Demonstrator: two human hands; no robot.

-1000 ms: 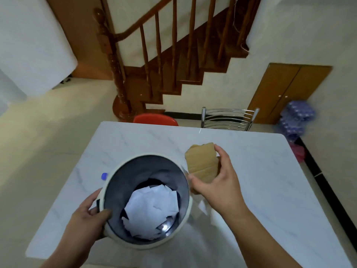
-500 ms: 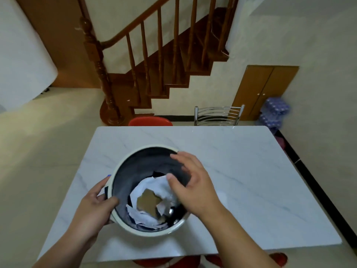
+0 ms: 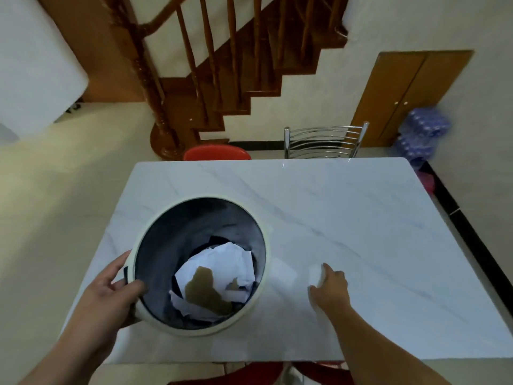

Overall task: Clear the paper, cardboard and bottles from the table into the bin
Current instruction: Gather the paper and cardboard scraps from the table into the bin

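Note:
A round bin [image 3: 267,247] with a white rim and dark liner stands on the left half of the white marble table [image 3: 333,201]. Inside lie crumpled white paper [image 3: 224,258] and a brown cardboard piece [image 3: 204,293]. My left hand [image 3: 111,293] grips the bin's left rim, thumb inside. To the right of the bin, my right hand [image 3: 331,290] rests on the table, thumb and forefinger pinched around a small white paper scrap [image 3: 316,274]. Another pale paper scrap [image 3: 281,273] lies flat between that hand and the bin.
A red chair [image 3: 216,152] and a metal-backed chair [image 3: 324,141] stand at the table's far edge. Red seats [image 3: 311,369] show under the near edge. A wooden staircase [image 3: 222,79] rises behind. A wrapped pack of bottles [image 3: 422,132] sits on the floor at far right.
The cardboard left my right hand and now lies in the bin. My right hand moved out of the bin, right and down to the table, onto a white paper scrap. My left hand stayed on the rim.

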